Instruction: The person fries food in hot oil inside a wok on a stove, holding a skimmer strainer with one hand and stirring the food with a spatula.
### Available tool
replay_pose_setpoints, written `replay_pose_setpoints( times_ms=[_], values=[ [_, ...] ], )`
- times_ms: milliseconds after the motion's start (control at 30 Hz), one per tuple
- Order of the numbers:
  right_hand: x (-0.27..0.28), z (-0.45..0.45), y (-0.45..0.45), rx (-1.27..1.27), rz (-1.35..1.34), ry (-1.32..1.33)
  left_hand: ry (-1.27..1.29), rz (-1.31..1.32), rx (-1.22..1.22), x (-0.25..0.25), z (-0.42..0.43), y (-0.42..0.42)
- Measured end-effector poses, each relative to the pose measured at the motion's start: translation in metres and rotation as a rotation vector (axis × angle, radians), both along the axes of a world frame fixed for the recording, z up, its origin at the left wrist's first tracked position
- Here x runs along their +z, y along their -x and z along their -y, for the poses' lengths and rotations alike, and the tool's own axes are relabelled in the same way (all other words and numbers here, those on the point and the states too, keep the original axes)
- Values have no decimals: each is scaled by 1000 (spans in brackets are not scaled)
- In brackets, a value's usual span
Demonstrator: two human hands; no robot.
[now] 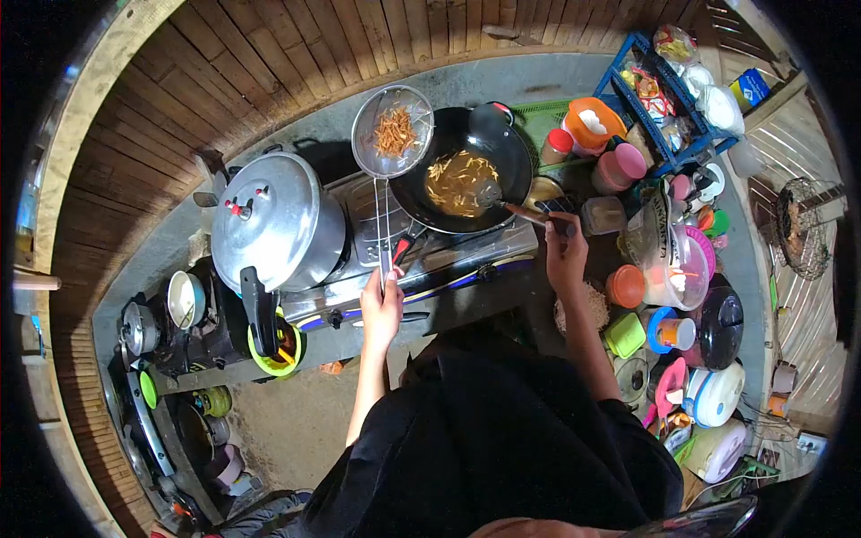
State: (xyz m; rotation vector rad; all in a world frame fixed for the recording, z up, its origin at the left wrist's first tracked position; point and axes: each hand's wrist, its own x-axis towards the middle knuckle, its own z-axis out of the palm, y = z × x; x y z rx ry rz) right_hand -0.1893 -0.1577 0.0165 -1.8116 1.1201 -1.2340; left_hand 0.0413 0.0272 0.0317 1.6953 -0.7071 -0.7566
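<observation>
My left hand (383,303) is closed on the long wire handle of a round strainer (364,142), which holds browned fried strips (395,133) just left of the wok. A black wok (413,192) sits on the stove, with pale strips in brown oil (457,182) at its bottom. My right hand (565,247) grips the wooden handle of a spatula (529,213), whose metal head rests in the oil at the right. The wok's red-and-black handle (404,247) points toward me, close to the strainer handle.
A large silver pressure cooker (273,215) stands left of the wok. On the right are an orange bowl (587,136), a red-lidded jar (557,145), a blue rack (668,112) and several plastic containers. A green basin (285,359) is at the lower left.
</observation>
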Motion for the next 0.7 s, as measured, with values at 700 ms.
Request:
replay_pose_setpoints(
  times_ms=[700],
  values=[
    [0, -13, -3, 34, 19, -140, 88, -73, -34, -7, 1, -4]
  ],
)
